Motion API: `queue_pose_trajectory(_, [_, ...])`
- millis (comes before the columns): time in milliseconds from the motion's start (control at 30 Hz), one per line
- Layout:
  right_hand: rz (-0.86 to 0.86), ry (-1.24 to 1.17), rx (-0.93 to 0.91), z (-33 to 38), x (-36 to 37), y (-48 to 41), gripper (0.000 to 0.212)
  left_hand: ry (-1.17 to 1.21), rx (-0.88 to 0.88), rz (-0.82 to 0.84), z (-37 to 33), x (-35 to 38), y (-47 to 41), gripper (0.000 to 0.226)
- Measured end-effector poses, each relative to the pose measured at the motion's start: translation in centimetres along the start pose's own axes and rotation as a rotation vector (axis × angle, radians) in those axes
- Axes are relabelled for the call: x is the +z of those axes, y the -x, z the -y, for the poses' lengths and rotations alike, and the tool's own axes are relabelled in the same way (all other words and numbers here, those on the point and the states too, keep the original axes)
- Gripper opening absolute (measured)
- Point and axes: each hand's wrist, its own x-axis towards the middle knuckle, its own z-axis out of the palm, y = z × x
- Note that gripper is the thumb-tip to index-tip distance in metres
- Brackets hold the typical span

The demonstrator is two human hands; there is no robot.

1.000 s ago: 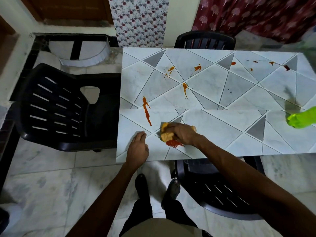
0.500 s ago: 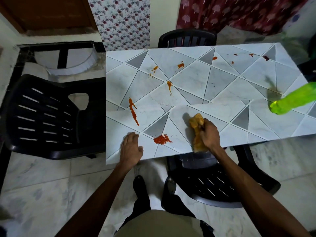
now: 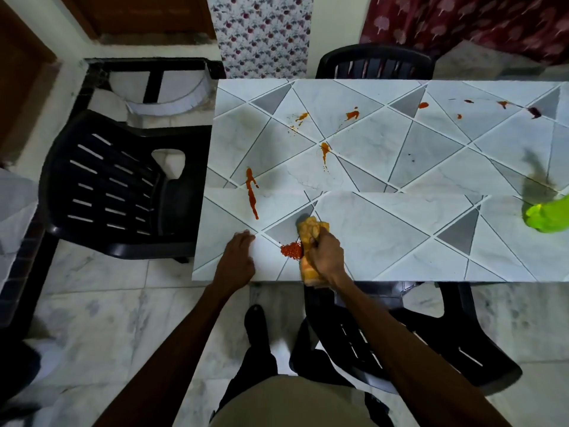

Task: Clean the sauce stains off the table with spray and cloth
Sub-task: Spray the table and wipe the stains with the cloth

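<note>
My right hand (image 3: 327, 257) grips a bunched yellow cloth (image 3: 311, 234) and presses it on the marble-patterned table (image 3: 400, 235) near the front edge. The cloth touches the right side of a thick red sauce blot (image 3: 291, 250). My left hand (image 3: 237, 263) lies flat on the table's front left corner, fingers straight. A long red streak (image 3: 252, 192) runs above the blot. More orange and red spots (image 3: 324, 151) dot the middle and the far right of the top. A green spray bottle (image 3: 546, 215) lies at the right edge, partly cut off.
A black plastic chair (image 3: 114, 186) stands at the table's left end. Another chair (image 3: 400, 340) is tucked under the front edge by my right arm, and a third (image 3: 374, 61) sits at the far side. My legs and shoes stand on the marble floor below.
My right hand has carried the cloth back left, from the table's front edge to the right side of the red blot. The left hand has stayed flat at the corner.
</note>
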Motion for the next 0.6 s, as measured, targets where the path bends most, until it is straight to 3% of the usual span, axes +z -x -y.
queue_pose_trajectory(200, [0.090,0.012,-0.064,3.1,3.0,0.5,0.036,0.010,0.021,0.013,1.6,-0.8,-0.4,0.056])
queue_pose_trajectory(333, [0.085,-0.024,-0.081,3.6,2.9,0.6,0.027,-0.017,0.081,-0.025,1.5,-1.1,-1.0,0.044])
queue_pose_trajectory(600, [-0.161,-0.054,-0.059,3.1,-2.3,-0.1,0.015,-0.070,0.184,-0.040,2.4,-2.5,-1.9,0.039])
